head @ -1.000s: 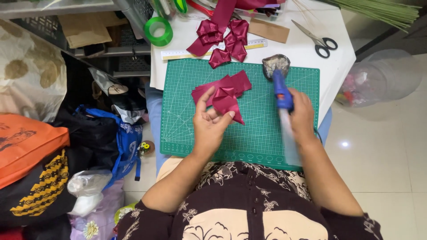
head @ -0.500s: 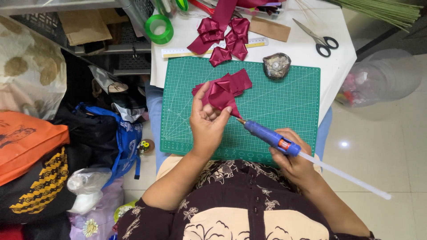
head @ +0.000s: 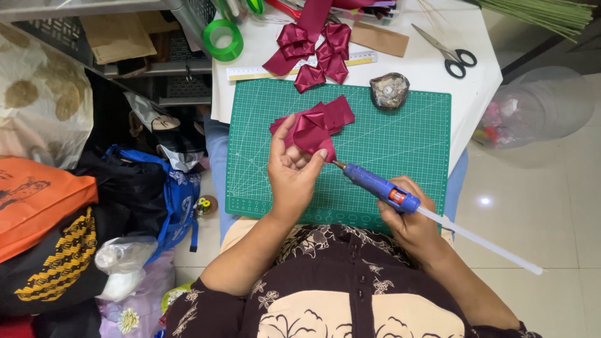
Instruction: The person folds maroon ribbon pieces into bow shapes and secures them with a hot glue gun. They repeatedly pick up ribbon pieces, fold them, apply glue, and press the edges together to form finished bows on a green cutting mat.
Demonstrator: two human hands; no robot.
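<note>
Centrally, left hand (head: 293, 178) pinching maroon ribbon bow (head: 313, 125), right hand (head: 410, 219) gripping blue glue gun (head: 375, 184)

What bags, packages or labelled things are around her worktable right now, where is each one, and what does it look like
Orange bag: far left on the floor, soft, with a dark drawing.
Black bag: below the orange one, yellow woven pattern.
Blue bag: beside the table's left edge, blue with black trim.
Clear plastic bin: right of the table, round, colourful contents.
Brown paper envelope: top of the table, flat.
No screens or signs.
</note>
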